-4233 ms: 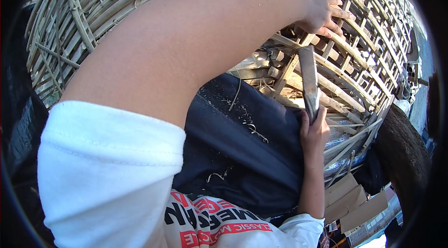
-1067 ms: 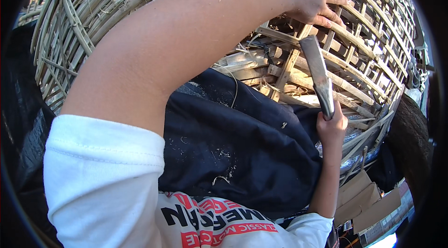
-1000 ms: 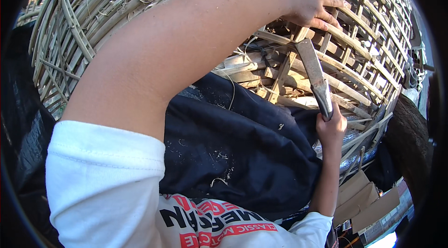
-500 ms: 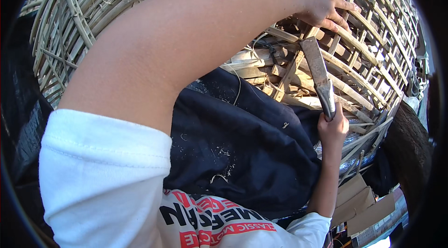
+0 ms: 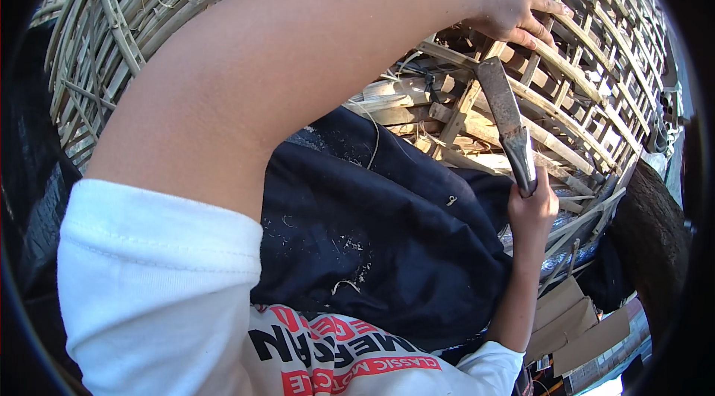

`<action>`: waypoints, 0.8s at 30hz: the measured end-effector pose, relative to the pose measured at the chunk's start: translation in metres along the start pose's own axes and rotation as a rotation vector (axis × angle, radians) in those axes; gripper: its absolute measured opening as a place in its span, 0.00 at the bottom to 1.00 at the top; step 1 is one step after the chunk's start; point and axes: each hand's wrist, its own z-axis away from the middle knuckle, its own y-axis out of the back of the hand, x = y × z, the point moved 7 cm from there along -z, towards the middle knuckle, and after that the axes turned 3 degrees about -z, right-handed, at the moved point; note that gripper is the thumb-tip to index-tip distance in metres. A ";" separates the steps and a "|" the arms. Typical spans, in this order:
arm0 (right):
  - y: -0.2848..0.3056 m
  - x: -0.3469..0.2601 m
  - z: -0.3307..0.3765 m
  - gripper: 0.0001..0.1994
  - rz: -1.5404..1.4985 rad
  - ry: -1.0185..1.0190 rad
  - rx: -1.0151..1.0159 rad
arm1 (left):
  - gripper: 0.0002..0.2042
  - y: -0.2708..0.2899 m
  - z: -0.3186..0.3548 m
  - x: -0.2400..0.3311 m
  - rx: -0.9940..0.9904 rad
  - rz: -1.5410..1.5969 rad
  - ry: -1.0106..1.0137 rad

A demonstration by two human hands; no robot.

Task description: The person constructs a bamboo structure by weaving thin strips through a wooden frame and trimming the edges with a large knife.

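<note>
My left hand (image 5: 511, 5) lies with spread fingers on a woven lattice of split bamboo strips (image 5: 603, 102) at the upper right. Its fingertips touch the strips, and the left arm reaches across the view from the left. My right hand (image 5: 533, 206) is closed around the lower end of a broad-bladed knife (image 5: 500, 100). The blade is dark, worn and squared off at its tip. It points up toward the lattice, just below my left hand; whether the tip touches a strip I cannot tell.
Dark cloth (image 5: 372, 210) with pale shavings covers my lap. Long bamboo strips (image 5: 160, 5) curve along the upper left. At the right stand a thick brown log (image 5: 649, 221) and cardboard pieces (image 5: 592, 340). Black sheeting (image 5: 41, 195) hangs at the far left.
My left upper arm and sleeve appear slightly further left. Both hands and the knife keep nearly the same places.
</note>
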 end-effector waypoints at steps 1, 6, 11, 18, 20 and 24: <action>0.007 -0.002 -0.007 0.09 -0.200 -0.099 0.024 | 0.24 0.002 -0.003 -0.003 0.056 0.014 -0.031; -0.018 0.010 -0.009 0.07 -0.052 -0.060 -0.027 | 0.25 0.022 0.001 -0.021 -0.164 0.281 -0.118; 0.001 0.012 0.033 0.09 -0.333 -0.242 -0.048 | 0.25 0.022 -0.003 -0.011 -0.135 0.274 -0.129; 0.000 0.010 0.012 0.10 -0.334 -0.187 0.102 | 0.24 0.025 -0.001 -0.009 -0.012 0.258 -0.136; -0.017 0.026 -0.001 0.10 -0.030 -0.128 -0.008 | 0.24 0.024 -0.008 -0.012 -0.059 0.264 -0.142; 0.003 0.008 -0.005 0.12 -0.214 -0.236 -0.060 | 0.24 0.023 -0.001 -0.012 -0.061 0.200 -0.139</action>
